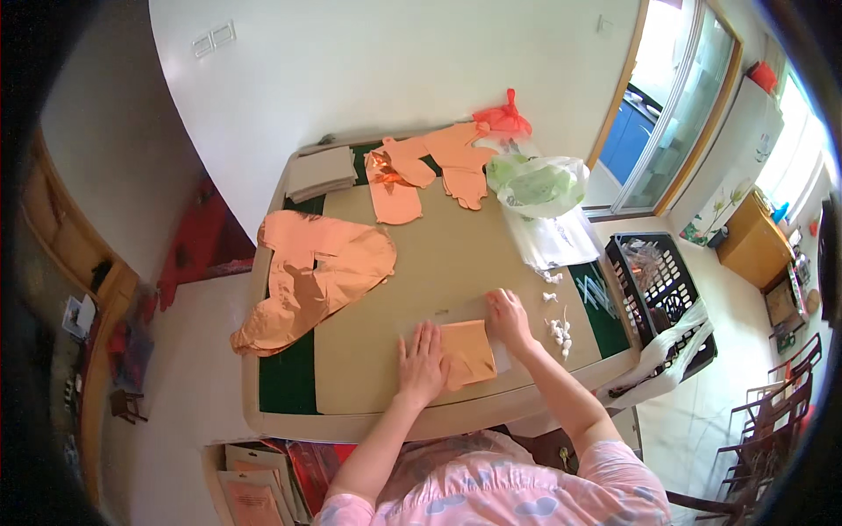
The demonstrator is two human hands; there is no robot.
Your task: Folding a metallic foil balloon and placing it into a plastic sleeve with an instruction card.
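Note:
A folded rose-gold foil piece (469, 352) lies flat near the front edge of the table (438, 263). My left hand (421, 362) presses flat on its left side with fingers spread. At the piece's upper right corner, my right hand (509, 320) rests with fingers on the foil and the clear wrap under it. Neither hand grips anything.
A big crumpled foil balloon (311, 276) lies at the left, with more foil shapes (430, 171) at the back. A stack of card (322, 173), white and green plastic bags (539, 188), small white bits (559, 331) and a black basket (653, 285) lie around.

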